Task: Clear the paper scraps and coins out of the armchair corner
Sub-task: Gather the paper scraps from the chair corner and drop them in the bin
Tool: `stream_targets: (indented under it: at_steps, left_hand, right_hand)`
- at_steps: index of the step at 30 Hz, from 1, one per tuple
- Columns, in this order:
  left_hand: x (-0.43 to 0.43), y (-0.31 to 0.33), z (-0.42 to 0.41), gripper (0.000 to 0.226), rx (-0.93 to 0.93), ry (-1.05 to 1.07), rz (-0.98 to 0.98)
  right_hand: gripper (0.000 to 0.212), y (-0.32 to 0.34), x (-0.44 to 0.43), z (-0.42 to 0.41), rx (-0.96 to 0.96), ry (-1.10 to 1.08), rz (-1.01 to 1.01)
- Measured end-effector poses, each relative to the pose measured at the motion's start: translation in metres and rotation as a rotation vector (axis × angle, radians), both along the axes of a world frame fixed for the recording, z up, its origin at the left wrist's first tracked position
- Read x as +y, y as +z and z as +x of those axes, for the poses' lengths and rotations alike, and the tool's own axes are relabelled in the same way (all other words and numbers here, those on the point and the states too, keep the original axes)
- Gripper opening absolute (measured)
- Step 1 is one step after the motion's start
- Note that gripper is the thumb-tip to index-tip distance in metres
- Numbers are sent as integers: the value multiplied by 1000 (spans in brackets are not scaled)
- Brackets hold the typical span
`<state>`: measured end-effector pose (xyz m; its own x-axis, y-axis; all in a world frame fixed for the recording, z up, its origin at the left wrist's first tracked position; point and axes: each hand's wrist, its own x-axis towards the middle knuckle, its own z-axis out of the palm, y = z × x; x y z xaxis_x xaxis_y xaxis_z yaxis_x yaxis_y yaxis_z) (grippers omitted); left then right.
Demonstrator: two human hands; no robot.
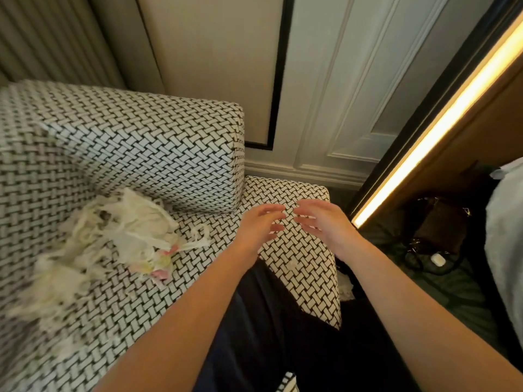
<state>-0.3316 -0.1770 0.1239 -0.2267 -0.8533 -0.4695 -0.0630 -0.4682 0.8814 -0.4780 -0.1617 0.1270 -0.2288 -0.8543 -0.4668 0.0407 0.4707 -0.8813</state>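
A heap of torn white paper scraps (124, 233), with a few pink and yellow bits, lies on the black-and-white woven armchair seat (300, 244), left of centre. One small white scrap (291, 265) sits alone near the seat's right edge. My left hand (260, 227) and my right hand (319, 222) hover side by side over the seat's far right corner. Their fingers are loosely spread, fingertips almost meeting, and they hold nothing. The picture is blurred and I see no coins.
The chair's back cushion (141, 142) rises behind the heap. A panelled wall (339, 94) stands behind. To the right a lit strip (441, 123) edges a wooden unit, with a dark bag (441, 224) on the floor below. A white crumpled scrap (345, 284) lies beside the chair.
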Motion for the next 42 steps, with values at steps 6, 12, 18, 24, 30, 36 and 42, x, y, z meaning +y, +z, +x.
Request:
stream_targets:
  at_steps: [6,12,18,24,30,36,42]
  left_hand:
    - [4,-15,80,18,81,295,74]
    - [17,-37,143,16,53,467,112]
    - [38,-59,186,15,14,585,188]
    - [57,-72,206,14,6,640,247]
    - [61,-75,210,14,-18,644,263]
    - [50,-70,209,15,9,664,259]
    - [19,-71,210,28,-292,777,31]
  right_hand:
    - [18,-4,-14,90,-9,168,-16]
    - [18,-23,-26,152,111,317,-21]
    - [32,-58,-38,187,583,829,-52]
    - [64,-77,-48,203,951,1105,184]
    - [66,-86,-54,202,949,1181,219]
    - [63,-79,-53,200,788,1229,124]
    - [50,-72,-46,195,647,1087,3]
